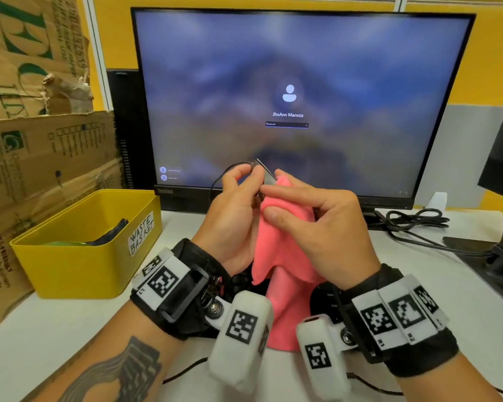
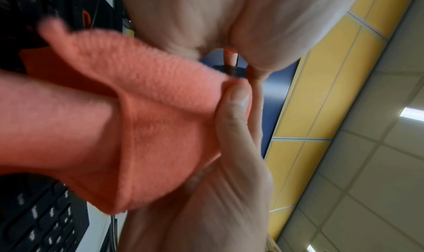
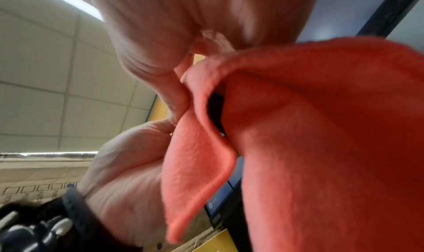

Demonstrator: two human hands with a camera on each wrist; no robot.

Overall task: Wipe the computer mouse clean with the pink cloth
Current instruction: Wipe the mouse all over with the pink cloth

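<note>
- A yellow bin (image 1: 79,268) labelled "WASTE BASKET" is set on the white desk (image 1: 55,323) at the left; dark crumpled material and something green are seen inside it, too shadowed to be identified.
- Worn cardboard boxes (image 1: 41,158) are stacked behind and left of the bin.
- The computer mouse (image 1: 266,177) is held up in the air before the monitor (image 1: 299,91), above the desk; only a thin dark edge of it is visible between the two hands.
- The mouse is pinched by the curled fingers and thumb of the left hand (image 1: 235,216); its black cable (image 1: 227,172) is looped off to the left from the fingertips.
- The pink cloth (image 1: 282,256) is gripped by the right hand (image 1: 317,224), thumb and forefinger closed on its upper part and pressed against the right side of the mouse.
- The rest of the cloth is draped down between the wrists.
- In the left wrist view, black keyboard keys (image 2: 41,218) are seen beneath the cloth.
- Black cables (image 1: 415,221) are coiled on the desk at the right of the monitor stand.
</note>
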